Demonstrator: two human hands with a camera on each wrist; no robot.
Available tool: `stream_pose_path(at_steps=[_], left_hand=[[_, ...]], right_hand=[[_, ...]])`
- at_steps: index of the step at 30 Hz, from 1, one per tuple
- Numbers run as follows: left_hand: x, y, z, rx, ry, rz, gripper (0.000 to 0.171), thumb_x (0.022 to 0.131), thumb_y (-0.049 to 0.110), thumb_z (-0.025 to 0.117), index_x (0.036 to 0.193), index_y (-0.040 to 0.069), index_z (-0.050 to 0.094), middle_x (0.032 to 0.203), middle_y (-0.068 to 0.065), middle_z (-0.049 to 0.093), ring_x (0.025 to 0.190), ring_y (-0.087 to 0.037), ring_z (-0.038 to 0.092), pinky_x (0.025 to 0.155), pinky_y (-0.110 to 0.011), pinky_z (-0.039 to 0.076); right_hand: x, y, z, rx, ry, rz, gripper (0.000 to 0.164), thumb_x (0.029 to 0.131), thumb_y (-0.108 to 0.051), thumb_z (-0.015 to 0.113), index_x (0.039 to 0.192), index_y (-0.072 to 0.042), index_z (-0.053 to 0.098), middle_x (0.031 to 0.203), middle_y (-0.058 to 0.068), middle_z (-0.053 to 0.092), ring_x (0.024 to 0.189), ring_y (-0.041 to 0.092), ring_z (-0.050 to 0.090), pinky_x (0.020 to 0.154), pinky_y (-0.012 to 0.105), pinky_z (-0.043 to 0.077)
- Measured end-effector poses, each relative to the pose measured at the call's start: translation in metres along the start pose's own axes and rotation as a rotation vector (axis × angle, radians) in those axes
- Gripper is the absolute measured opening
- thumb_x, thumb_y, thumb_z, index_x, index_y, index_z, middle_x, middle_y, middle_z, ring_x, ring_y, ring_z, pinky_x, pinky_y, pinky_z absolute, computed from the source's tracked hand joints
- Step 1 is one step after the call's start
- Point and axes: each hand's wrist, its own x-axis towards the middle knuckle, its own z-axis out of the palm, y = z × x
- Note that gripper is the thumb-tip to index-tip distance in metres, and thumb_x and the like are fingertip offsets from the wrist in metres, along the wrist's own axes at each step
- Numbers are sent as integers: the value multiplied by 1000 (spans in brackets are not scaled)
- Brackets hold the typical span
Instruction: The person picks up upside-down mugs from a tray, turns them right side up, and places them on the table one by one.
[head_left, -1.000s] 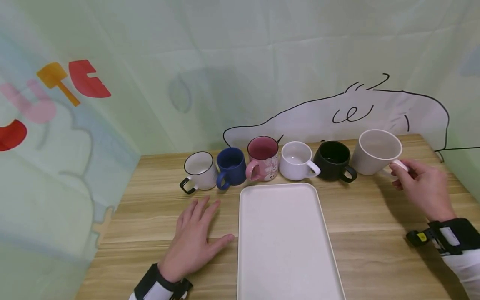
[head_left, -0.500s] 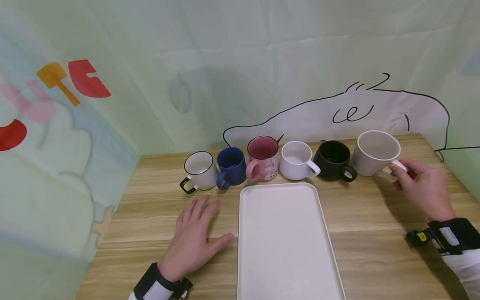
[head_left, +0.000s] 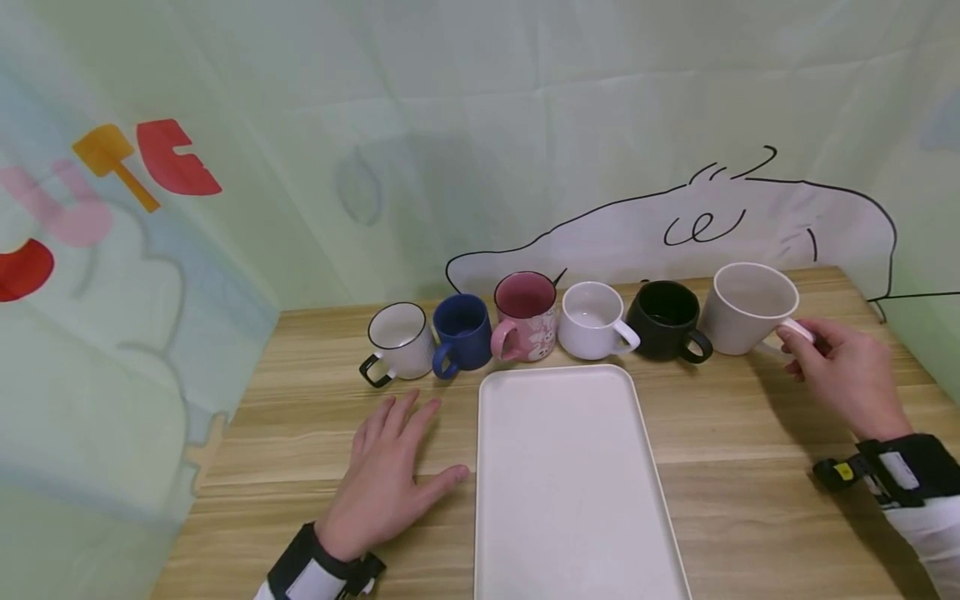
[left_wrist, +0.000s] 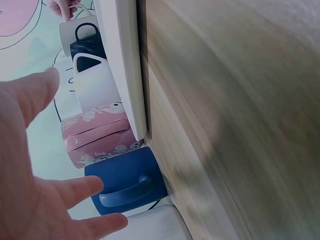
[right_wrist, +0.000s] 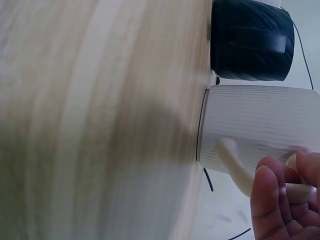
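My right hand (head_left: 851, 375) pinches the handle of a large off-white mug (head_left: 731, 321) at the right end of a row of mugs. In the right wrist view this ribbed mug (right_wrist: 255, 122) stands upright, its base right at the tabletop, with curled fingers (right_wrist: 272, 197) around the upper handle. Beside it is a black mug (head_left: 660, 333). My left hand (head_left: 382, 483) holds nothing, fingers spread, left of a white tray (head_left: 570, 483). Nearest its fingertips stand a white mug with a black rim (head_left: 412, 358) and a blue mug (head_left: 468, 346).
A pink patterned mug (head_left: 536, 329) and a plain white mug (head_left: 585, 333) stand mid-row, just behind the tray. All handles point toward the front. The wooden table (head_left: 315, 400) ends at a printed cloth backdrop (head_left: 480, 183) behind the mugs.
The off-white mug has shifted slightly left and toward the front, closer to the black mug, with the right hand still pinching its handle. The left hand has stayed in place.
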Motion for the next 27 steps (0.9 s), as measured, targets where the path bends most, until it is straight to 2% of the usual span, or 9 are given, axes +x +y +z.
stream_pose_path(at_steps=[6, 14, 19, 27], left_hand=[[2, 2, 0, -2, -17, -12, 91, 89, 67, 75, 159, 14, 49, 168, -21, 33, 153, -50, 25, 118, -74, 20], [3, 2, 1, 8, -9, -2, 92, 89, 66, 76, 159, 14, 48, 167, -22, 34, 153, -50, 26, 119, -73, 20], [3, 3, 0, 11, -3, 1, 92, 89, 66, 76, 159, 14, 49, 167, -22, 34, 153, -50, 26, 119, -73, 20], [2, 4, 1, 5, -8, 2, 92, 89, 66, 76, 160, 14, 48, 167, -22, 34, 153, -50, 26, 119, -73, 20]], right_hand=[[0, 0, -2, -1, -18, 19, 45, 111, -30, 58, 128, 12, 64, 97, 30, 70, 66, 19, 63, 50, 20, 48], [-2, -1, -2, -18, -8, -30, 38, 111, -24, 61, 126, 11, 64, 90, 25, 70, 66, 20, 63, 49, 20, 46], [-2, -1, -2, -21, -15, -38, 38, 111, -22, 60, 129, 11, 62, 92, 26, 70, 69, 25, 64, 50, 20, 47], [-4, 0, -3, -25, -14, -60, 38, 111, -21, 60, 129, 12, 61, 89, 23, 70, 68, 23, 63, 49, 21, 46]])
